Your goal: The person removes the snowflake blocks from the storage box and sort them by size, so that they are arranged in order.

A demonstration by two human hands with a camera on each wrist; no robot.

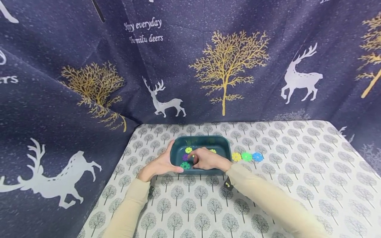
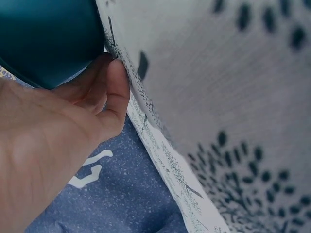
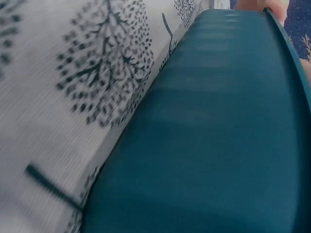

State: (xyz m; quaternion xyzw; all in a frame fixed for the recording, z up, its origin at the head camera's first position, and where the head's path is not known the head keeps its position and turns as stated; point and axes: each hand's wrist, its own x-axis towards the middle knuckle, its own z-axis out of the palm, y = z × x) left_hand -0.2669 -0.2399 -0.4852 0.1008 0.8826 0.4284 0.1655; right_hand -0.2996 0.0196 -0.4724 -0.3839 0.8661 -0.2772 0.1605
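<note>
A dark teal plastic tub (image 1: 208, 141) stands on the table. My left hand (image 1: 160, 163) holds it at the near left corner, thumb along the front wall and fingers along the left side; the left wrist view shows that hand (image 2: 73, 111) against the tub's outer wall (image 2: 53, 39). My right hand (image 1: 205, 158) reaches inside with bent fingers, its index fingertip at a purple snowflake disc (image 1: 185, 157) and its thumb apart from it. Around them lie a green disc (image 1: 185, 165) and a yellow disc (image 1: 189, 150); another yellow disc (image 1: 213, 151) shows behind the hand.
Right of the tub, a yellow disc (image 1: 236, 156), a bright green disc (image 1: 246, 156) and a blue disc (image 1: 257, 156) lie in a row edge to edge. The tree-patterned tablecloth (image 1: 285, 191) meets a dark blue curtain (image 1: 253, 109) at the back and left.
</note>
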